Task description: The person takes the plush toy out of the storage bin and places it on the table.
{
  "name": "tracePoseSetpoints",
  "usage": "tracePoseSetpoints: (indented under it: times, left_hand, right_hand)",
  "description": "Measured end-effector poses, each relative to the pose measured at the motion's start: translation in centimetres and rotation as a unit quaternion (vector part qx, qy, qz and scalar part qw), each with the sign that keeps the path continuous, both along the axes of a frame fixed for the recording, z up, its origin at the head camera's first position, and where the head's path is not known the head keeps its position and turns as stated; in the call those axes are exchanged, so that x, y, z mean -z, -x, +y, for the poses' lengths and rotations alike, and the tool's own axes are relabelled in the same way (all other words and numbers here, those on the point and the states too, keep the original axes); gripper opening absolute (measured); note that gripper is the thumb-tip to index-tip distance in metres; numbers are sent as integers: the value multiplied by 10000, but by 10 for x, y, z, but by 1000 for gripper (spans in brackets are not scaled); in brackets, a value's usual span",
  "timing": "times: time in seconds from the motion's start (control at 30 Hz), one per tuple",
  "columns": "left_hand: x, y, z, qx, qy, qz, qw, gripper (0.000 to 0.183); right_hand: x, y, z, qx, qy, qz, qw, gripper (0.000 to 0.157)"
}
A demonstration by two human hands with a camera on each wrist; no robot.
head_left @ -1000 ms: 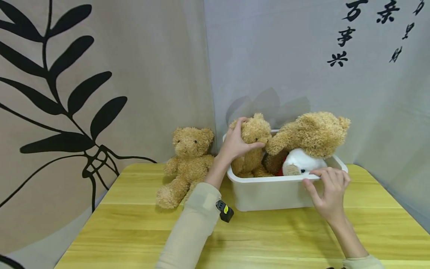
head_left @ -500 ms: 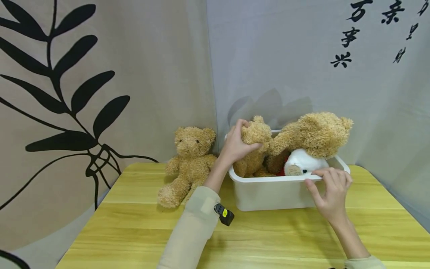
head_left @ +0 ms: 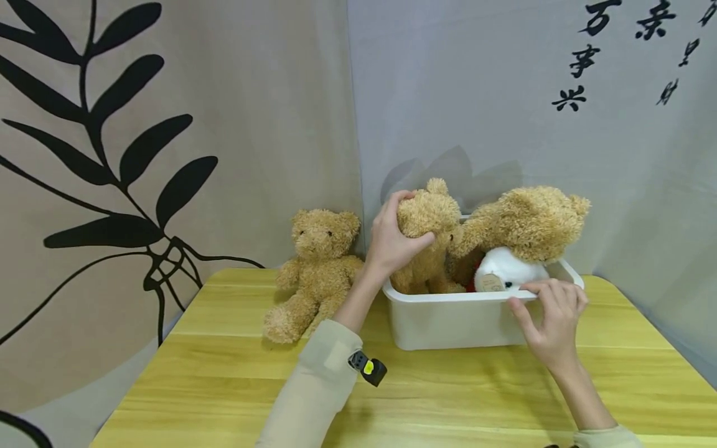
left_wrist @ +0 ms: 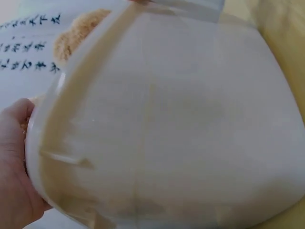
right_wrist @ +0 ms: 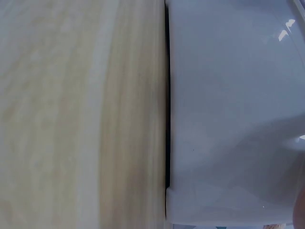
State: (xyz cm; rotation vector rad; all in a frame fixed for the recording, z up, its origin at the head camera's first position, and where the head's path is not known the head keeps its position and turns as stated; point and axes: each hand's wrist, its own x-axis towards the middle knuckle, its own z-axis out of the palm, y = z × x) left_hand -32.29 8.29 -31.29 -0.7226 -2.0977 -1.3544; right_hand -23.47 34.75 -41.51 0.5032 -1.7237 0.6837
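Head view | bear was upright in the bin, right of frame centre; looked soft, light, unbreakable, its plush hardly slippery; head or torso seemed the best hold | left hand: partly spread, holding the bear's head | right hand: fingers over the bin's front rim, thumb outside, pinching it.

Crowded bin, open front

We have bare table before the bin, between left sleeve and right forearm. The gripped bear, white plush and leaning bear fill most of the bin's opening; the left hand and right hand obstruct its left end and front rim. The seated bear blocks the left side.
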Motion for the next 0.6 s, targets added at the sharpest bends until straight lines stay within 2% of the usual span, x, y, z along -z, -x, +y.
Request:
tracePoseSetpoints:
  times: [0.27,0.43,0.6]
  left_hand:
    - [-21,-12,-6,-20,-596,910,9941,75]
    - [-36,-18,-12,34,-1193,1379,9832,75]
    - [-52,-25,-20,107,-1539,1852,9705,73]
  right_hand:
    - [1,2,-1,19,-9,45,10000,70]
    - [2,2,-1,39,-17,-11,10000,70]
    - [3,2,-1,42,-5,-9,10000,69]
